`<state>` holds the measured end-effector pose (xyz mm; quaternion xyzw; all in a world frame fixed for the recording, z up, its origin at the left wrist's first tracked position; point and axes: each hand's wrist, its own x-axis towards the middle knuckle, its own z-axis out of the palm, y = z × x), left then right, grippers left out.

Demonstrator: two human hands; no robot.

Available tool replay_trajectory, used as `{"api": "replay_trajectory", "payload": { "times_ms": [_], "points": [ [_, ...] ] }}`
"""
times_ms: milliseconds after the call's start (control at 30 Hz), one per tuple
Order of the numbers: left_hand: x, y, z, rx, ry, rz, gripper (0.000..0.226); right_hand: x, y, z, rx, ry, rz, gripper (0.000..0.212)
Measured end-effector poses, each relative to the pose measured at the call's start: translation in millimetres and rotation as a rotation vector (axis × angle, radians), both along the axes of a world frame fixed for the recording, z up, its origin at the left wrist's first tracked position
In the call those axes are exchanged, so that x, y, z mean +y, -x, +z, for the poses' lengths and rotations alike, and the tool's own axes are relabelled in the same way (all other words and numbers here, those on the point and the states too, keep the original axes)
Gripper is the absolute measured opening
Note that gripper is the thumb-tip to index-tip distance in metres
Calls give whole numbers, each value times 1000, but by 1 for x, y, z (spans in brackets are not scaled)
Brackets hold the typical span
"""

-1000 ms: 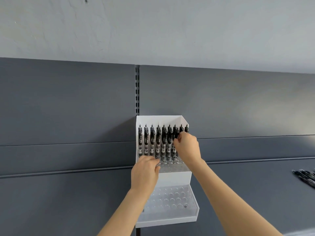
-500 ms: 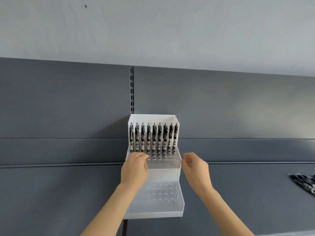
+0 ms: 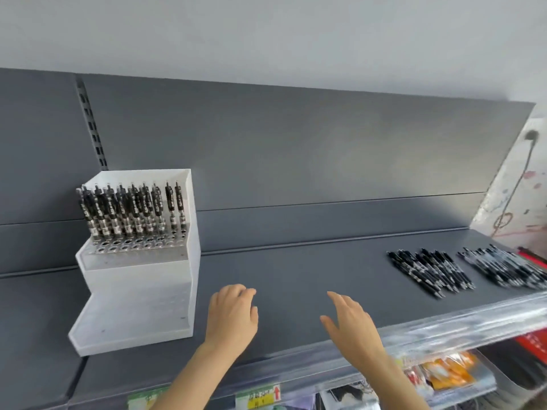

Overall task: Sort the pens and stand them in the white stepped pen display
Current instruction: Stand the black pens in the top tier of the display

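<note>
The white stepped pen display stands at the left of the grey shelf. Several black pens stand upright in its top step; the lower step holds none. Two heaps of loose black pens lie flat at the shelf's right: a nearer heap and a farther heap. My left hand hovers over the shelf just right of the display, fingers curled, holding nothing. My right hand is spread open beside it, well left of the loose pens.
The grey shelf has a clear plastic front rail with price tags. Packaged goods sit on the shelf below. A grey back panel rises behind. A red object lies at the far right edge.
Both hands left the display and moved right and down over the bare shelf. The view swung right, bringing the loose pen heaps into sight.
</note>
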<state>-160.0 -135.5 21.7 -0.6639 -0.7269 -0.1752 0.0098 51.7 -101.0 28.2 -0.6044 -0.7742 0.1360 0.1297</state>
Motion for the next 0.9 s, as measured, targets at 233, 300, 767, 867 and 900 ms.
{"api": "replay_trajectory", "payload": {
  "times_ms": [233,300,767,867,900],
  "points": [
    [32,-91,-10,-6,128,-96,41,11,-96,-10,7,50,-119,54],
    [45,-112,-9,-19,139,-135,41,18,-117,-11,26,54,-153,53],
    [168,-218,-28,-119,189,-321,40,100,-218,-23,62,58,-328,50],
    [193,-235,-31,-114,209,-354,40,115,-239,-25,85,50,-368,48],
    [200,-240,-31,-114,213,-358,40,120,-245,-26,90,54,-381,48]
  ]
}}
